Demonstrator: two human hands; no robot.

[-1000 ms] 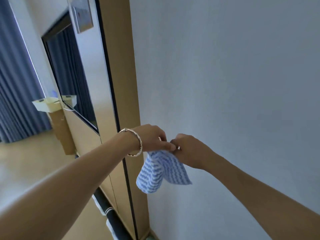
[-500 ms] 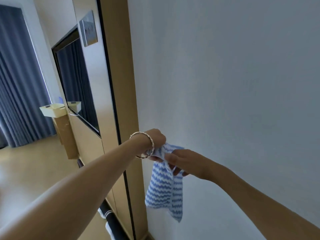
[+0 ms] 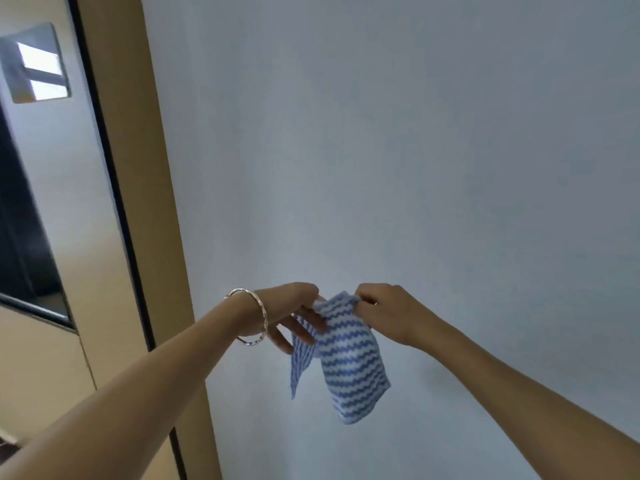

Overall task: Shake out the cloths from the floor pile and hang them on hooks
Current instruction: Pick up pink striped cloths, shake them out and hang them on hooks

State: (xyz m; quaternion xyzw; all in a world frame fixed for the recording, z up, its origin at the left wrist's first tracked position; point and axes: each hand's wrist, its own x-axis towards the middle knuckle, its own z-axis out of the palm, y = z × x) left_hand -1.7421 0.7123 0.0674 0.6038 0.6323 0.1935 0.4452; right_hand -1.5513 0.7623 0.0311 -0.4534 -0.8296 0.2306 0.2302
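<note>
One cloth (image 3: 349, 358) hanging | left hand (image 3: 291, 310) pinches its top | right hand (image 3: 388, 313) pinches its top

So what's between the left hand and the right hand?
In the head view, the bunched top edge of the blue-and-white striped cloth, pinched by the left hand and the right hand; the rest hangs below.

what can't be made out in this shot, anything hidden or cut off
- Head view: any hook. The left hand and right hand cover the top edge of the blue-and-white wavy-striped cloth, hiding what lies behind it on the pale wall.
- Head view: the pile of cloths. None shows inside the frame.
- Head view: the dark glossy panel, cut off by the left edge and blurred.
</note>
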